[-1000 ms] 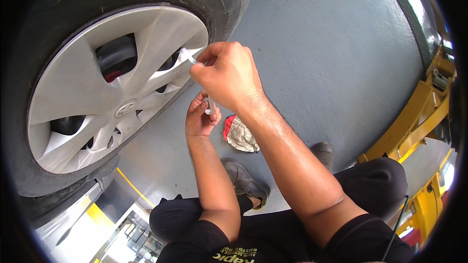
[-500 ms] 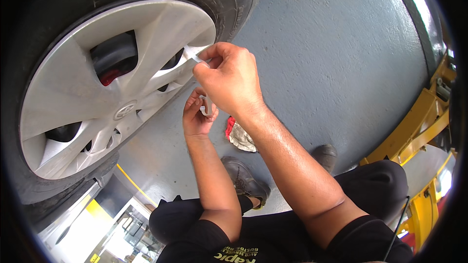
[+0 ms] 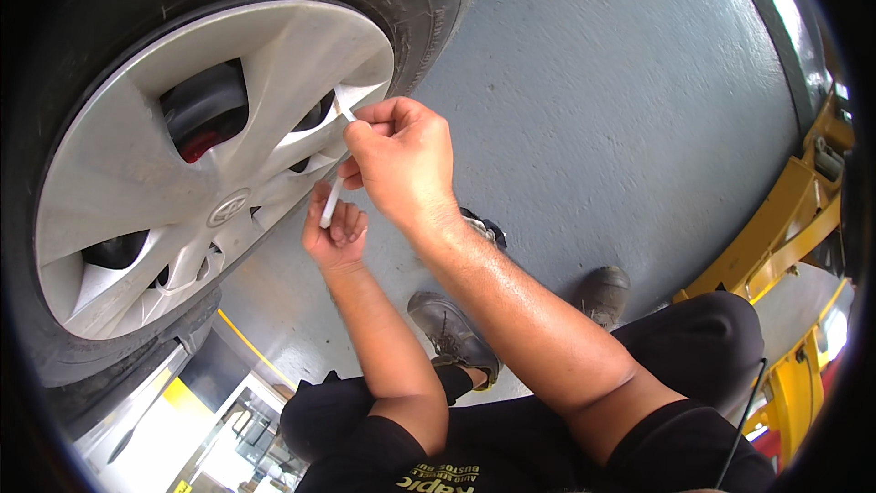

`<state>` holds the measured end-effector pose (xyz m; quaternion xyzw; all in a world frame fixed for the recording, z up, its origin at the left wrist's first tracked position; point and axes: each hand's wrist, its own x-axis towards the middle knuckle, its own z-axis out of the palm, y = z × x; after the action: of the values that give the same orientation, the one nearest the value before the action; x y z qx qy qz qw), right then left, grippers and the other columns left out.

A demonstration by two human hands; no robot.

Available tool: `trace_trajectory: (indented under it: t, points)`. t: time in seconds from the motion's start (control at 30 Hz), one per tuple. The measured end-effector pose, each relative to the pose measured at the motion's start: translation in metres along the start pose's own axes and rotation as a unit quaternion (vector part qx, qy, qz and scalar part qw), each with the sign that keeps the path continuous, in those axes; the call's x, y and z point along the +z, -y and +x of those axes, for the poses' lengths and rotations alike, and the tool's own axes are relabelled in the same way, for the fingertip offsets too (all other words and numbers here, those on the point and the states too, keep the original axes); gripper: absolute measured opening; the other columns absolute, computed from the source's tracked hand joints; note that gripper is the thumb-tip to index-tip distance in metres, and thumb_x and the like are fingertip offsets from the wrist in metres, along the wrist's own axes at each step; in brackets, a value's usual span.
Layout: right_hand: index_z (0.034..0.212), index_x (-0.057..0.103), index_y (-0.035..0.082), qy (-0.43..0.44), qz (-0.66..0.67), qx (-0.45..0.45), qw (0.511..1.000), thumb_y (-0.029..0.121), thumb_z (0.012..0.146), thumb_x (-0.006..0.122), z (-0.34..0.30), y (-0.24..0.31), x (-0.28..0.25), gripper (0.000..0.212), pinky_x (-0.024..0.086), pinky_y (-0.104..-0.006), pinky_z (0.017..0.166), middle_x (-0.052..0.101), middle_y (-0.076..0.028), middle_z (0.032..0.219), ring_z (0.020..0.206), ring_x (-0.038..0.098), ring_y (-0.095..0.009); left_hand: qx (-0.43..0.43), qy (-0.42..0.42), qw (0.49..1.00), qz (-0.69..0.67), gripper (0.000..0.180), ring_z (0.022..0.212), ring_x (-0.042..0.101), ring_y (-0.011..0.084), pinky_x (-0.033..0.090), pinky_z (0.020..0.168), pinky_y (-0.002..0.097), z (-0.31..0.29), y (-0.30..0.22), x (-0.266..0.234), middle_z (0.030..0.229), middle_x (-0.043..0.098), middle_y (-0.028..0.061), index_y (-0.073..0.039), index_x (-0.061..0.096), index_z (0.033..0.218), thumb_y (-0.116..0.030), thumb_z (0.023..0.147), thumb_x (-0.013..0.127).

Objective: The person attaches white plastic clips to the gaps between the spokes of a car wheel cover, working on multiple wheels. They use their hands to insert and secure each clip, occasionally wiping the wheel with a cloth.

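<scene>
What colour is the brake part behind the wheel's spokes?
Red brake part, seen behind the silver spoked wheel; head view.

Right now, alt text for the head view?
Both hands work at a silver car wheel: the right hand pinches the top of a thin white stick against a spoke, and the left hand holds its lower end. Grey floor and a yellow lift arm lie behind.

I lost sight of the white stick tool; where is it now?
Head view, centre-left: the white stick tool runs between right hand and left hand, against the silver wheel cover.
</scene>
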<state>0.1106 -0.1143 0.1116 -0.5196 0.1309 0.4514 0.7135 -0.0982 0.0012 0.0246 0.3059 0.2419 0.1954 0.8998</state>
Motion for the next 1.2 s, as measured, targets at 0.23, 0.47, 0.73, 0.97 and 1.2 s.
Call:
trace_trajectory:
  t: [0.23, 0.47, 0.73, 0.97, 1.2]
  points:
    - [0.109, 0.06, -0.01, -0.021, 0.14, 0.03, 0.989, 0.005, 0.093, 0.061, -0.009, -0.007, 0.016, 0.022, 0.062, -0.0296, 0.059, 0.069, -0.011, 0.083, 0.065, 0.072, -0.016, 0.074, 0.1, 0.985, -0.123, 0.034, 0.045, 0.042, 0.0044, 0.038, 0.048, 0.0204, -0.005, -0.02, 0.0, 0.058, 0.053, -0.0052, -0.006, 0.064, 0.111, -0.039, 0.107, 0.056]
    - [0.104, 0.064, -0.012, 0.003, 0.035, -0.01, 0.999, 0.006, 0.094, 0.06, -0.003, -0.005, 0.011, 0.021, 0.061, -0.0288, 0.055, 0.07, -0.01, 0.077, 0.062, 0.072, -0.015, 0.091, 0.015, 0.996, 0.002, 0.03, 0.059, 0.049, 0.0093, 0.041, 0.057, 0.0243, -0.008, -0.031, 0.024, 0.069, 0.056, -0.0005, -0.008, 0.061, 0.094, -0.037, 0.102, 0.061]
    - [0.092, 0.07, -0.009, 0.016, -0.091, -0.07, 0.993, 0.009, 0.092, 0.059, 0.001, 0.001, 0.002, 0.021, 0.057, -0.0292, 0.052, 0.07, -0.01, 0.069, 0.057, 0.071, -0.015, 0.08, -0.106, 0.949, 0.285, 0.044, 0.07, 0.053, 0.0151, 0.041, 0.066, 0.0275, 0.006, -0.03, 0.054, 0.083, 0.063, 0.0083, 0.0, 0.063, 0.127, -0.03, 0.094, 0.062]
    - [0.097, 0.072, -0.009, 0.034, -0.204, -0.092, 0.974, 0.013, 0.093, 0.058, 0.008, 0.012, -0.007, 0.026, 0.059, -0.0321, 0.057, 0.071, -0.013, 0.069, 0.056, 0.071, -0.016, 0.056, -0.102, 0.949, 0.294, 0.052, 0.073, 0.057, 0.017, 0.044, 0.069, 0.028, 0.008, -0.02, 0.073, 0.092, 0.069, 0.0118, 0.001, 0.059, 0.137, -0.033, 0.096, 0.061]
    - [0.09, 0.075, -0.006, 0.034, -0.216, -0.079, 0.973, 0.014, 0.086, 0.061, 0.014, 0.023, -0.013, 0.025, 0.06, -0.0425, 0.072, 0.072, -0.023, 0.074, 0.073, 0.075, -0.034, 0.066, -0.295, 0.947, 0.111, 0.049, 0.079, 0.063, 0.0147, 0.046, 0.067, 0.025, 0.015, -0.023, 0.11, 0.101, 0.072, 0.0095, -0.004, 0.064, 0.121, -0.047, 0.099, 0.064]
